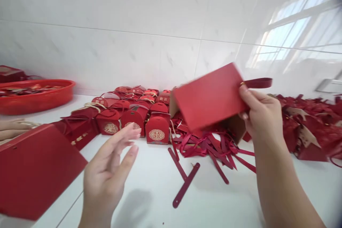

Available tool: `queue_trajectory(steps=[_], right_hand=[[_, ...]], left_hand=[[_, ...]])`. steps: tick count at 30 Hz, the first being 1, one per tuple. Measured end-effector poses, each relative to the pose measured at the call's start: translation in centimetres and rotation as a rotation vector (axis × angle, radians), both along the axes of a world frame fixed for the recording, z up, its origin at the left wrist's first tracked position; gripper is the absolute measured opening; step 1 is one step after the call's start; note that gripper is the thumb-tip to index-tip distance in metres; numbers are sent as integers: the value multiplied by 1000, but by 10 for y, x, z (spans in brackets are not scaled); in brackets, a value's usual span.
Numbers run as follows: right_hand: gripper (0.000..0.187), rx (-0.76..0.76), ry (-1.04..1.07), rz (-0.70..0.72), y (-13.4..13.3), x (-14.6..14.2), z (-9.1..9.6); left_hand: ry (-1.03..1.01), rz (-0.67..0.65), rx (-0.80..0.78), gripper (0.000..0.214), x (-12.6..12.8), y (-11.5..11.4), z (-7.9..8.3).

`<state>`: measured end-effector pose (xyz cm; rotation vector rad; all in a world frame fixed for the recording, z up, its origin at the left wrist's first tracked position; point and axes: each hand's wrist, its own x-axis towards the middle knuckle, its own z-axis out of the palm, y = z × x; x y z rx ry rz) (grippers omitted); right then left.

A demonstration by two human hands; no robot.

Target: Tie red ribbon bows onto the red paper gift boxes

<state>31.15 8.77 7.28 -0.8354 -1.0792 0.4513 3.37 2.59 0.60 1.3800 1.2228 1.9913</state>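
Observation:
My right hand point(260, 114) is raised over the white table point(149, 188) and grips a flat red paper box point(210, 98) by its edge, together with a dark red strap point(258, 82) that sticks out to the right. My left hand point(110, 171) hovers lower and to the left with its fingers stretched and apart, holding nothing. Between the hands, two loose red strips point(185, 185) lie on the table. Behind them is a heap of red strips point(211, 148).
Several finished small red gift boxes point(156, 128) stand in rows by the tiled wall. A large flat red sheet point(34, 171) lies at the left edge. A red basin point(34, 96) sits far left. More red boxes point(315, 128) pile up at right.

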Motion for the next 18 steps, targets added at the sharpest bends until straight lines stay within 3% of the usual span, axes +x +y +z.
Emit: queue_trajectory(steps=[4, 7, 12, 18], right_hand=[[19, 174, 417, -154, 35, 45, 0], [9, 257, 576, -186, 58, 66, -10], [27, 205, 614, -192, 78, 77, -26], [42, 222, 554, -167, 68, 60, -22]], left_hand=[[13, 63, -97, 32, 6, 3, 3], [59, 61, -120, 33, 12, 4, 4], [110, 68, -118, 33, 15, 5, 2], [124, 56, -103, 31, 12, 8, 0]])
